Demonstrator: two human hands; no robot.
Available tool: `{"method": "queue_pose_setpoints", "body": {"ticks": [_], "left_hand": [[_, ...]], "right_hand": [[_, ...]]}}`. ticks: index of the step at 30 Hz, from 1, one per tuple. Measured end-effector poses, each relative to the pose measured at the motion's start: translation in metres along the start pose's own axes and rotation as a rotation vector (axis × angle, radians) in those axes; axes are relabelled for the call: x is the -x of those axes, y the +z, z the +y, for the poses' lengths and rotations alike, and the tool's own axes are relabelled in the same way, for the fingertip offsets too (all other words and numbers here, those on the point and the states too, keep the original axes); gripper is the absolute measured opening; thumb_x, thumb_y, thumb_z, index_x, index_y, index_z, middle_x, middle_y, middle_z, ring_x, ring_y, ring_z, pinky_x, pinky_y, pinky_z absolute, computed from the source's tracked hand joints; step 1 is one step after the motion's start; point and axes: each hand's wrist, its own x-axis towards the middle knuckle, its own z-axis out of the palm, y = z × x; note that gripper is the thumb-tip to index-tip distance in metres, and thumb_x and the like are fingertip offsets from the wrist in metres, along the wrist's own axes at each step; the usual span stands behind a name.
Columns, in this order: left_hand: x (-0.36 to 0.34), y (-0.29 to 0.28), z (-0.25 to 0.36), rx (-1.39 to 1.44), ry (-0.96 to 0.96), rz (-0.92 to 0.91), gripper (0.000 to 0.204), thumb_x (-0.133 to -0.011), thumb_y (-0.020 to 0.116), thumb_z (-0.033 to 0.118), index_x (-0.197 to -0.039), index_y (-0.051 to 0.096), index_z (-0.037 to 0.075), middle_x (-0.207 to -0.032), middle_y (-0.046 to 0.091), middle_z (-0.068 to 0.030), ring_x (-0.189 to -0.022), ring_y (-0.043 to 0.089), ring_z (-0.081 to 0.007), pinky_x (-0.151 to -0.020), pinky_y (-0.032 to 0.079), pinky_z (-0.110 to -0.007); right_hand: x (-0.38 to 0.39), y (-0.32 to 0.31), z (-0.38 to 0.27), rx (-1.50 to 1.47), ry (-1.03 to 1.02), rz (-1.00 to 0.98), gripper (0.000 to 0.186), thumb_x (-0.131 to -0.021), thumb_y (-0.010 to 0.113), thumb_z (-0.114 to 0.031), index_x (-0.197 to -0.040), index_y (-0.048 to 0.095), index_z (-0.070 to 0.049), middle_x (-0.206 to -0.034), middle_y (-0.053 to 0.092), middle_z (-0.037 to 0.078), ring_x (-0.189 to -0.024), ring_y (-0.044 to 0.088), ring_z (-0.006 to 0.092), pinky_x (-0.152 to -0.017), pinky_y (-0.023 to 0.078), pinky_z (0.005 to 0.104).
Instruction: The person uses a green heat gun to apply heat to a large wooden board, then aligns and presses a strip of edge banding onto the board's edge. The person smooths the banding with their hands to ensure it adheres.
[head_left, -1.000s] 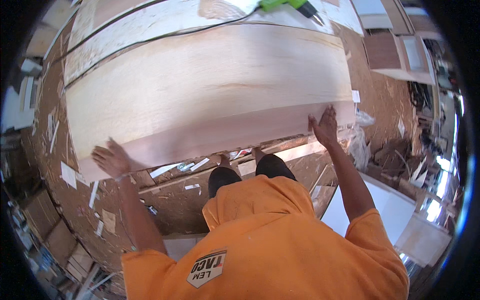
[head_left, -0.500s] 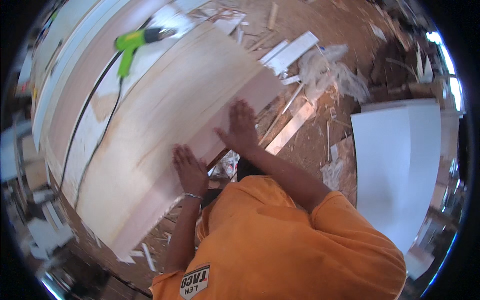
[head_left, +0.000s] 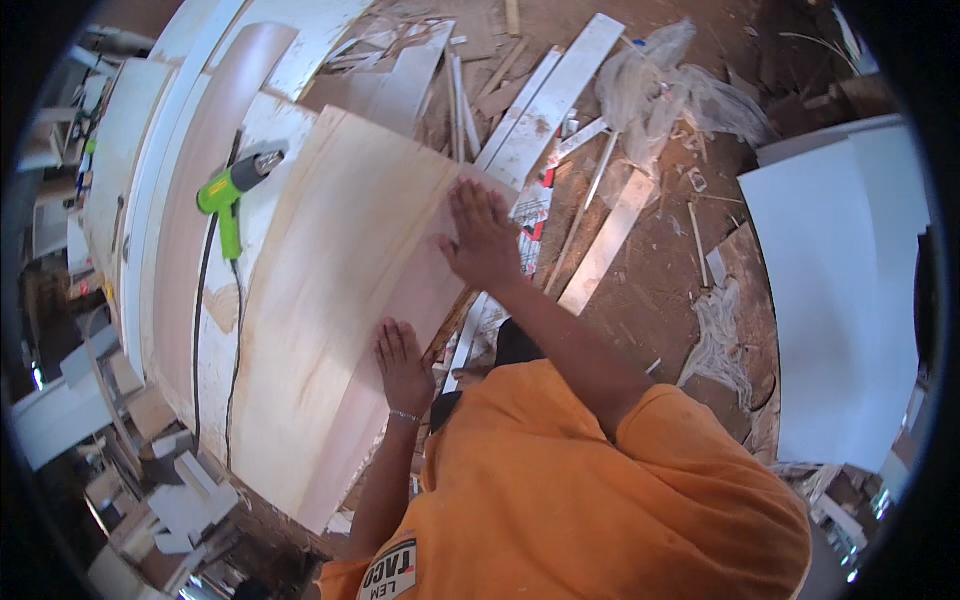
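Observation:
A pale wooden panel [head_left: 290,300] lies in front of me, with a pinkish strip [head_left: 375,400] of sheet along its near edge. My left hand [head_left: 404,365] rests flat on that strip, its fingers stretched out. Farther along the same strip, my right hand [head_left: 483,235] presses down with the palm, thumb apart from the fingers. Neither hand holds anything. Beyond the panel, a green heat gun [head_left: 232,200] with a dark cord lies on a white surface, its metal nozzle pointing right.
White boards [head_left: 560,90] and wood offcuts [head_left: 610,240] litter the brown floor, beside crumpled clear plastic [head_left: 650,100]. A large white panel [head_left: 835,300] stands at the right. Scrap pieces [head_left: 195,500] are heaped at the lower left.
The view has turned, so the panel and heat gun appear at a steeper angle. Both hands stay flat on the strip; my left hand shows slightly lower and farther right.

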Motion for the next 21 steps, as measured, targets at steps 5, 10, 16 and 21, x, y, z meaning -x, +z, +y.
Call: {"method": "queue_pose_setpoints", "body": {"ticks": [5, 10, 16, 21], "left_hand": [[0.008, 0.001, -0.005, -0.01, 0.007, 0.012, 0.071, -0.106, 0.052, 0.037, -0.164, 0.027, 0.005, -0.172, 0.02, -0.0237, -0.16, 0.016, -0.0443, -0.129, 0.014, -0.058], [0.009, -0.007, -0.014, 0.136, -0.022, -0.008, 0.071, -0.107, 0.05, 0.043, -0.163, 0.031, 0.004, -0.172, 0.023, -0.0214, -0.16, 0.02, -0.0391, -0.13, 0.016, -0.052], [0.088, -0.005, -0.063, 0.232, -0.316, 0.308, 0.074, -0.107, 0.046, 0.046, -0.162, 0.029, -0.001, -0.171, 0.023, -0.0224, -0.16, 0.02, -0.0367, -0.131, 0.017, -0.048], [0.17, 0.013, -0.118, 0.296, -0.59, 0.454, 0.076, -0.107, 0.046, 0.047, -0.163, 0.028, -0.001, -0.171, 0.023, -0.0222, -0.16, 0.019, -0.036, -0.131, 0.016, -0.046]], "right_hand": [[-0.043, 0.006, 0.013, -0.075, 0.029, -0.024, 0.088, -0.101, 0.053, -0.058, -0.161, 0.033, 0.004, -0.168, 0.031, 0.024, -0.159, 0.025, 0.0345, -0.131, 0.013, 0.0509], [-0.07, 0.021, 0.017, 0.263, 0.137, -0.028, 0.088, -0.106, 0.039, -0.063, -0.159, 0.033, 0.006, -0.164, 0.033, 0.032, -0.154, 0.031, 0.0455, -0.126, 0.019, 0.0573], [-0.029, 0.023, 0.021, 0.237, -0.108, -0.046, 0.078, -0.107, 0.05, -0.047, -0.159, 0.032, 0.008, -0.167, 0.027, 0.031, -0.156, 0.025, 0.0454, -0.129, 0.018, 0.0529], [0.077, 0.071, -0.062, 0.516, -0.502, -0.143, 0.083, -0.103, 0.053, -0.051, -0.158, 0.034, 0.008, -0.164, 0.031, 0.034, -0.155, 0.028, 0.0482, -0.127, 0.021, 0.0577]]}}
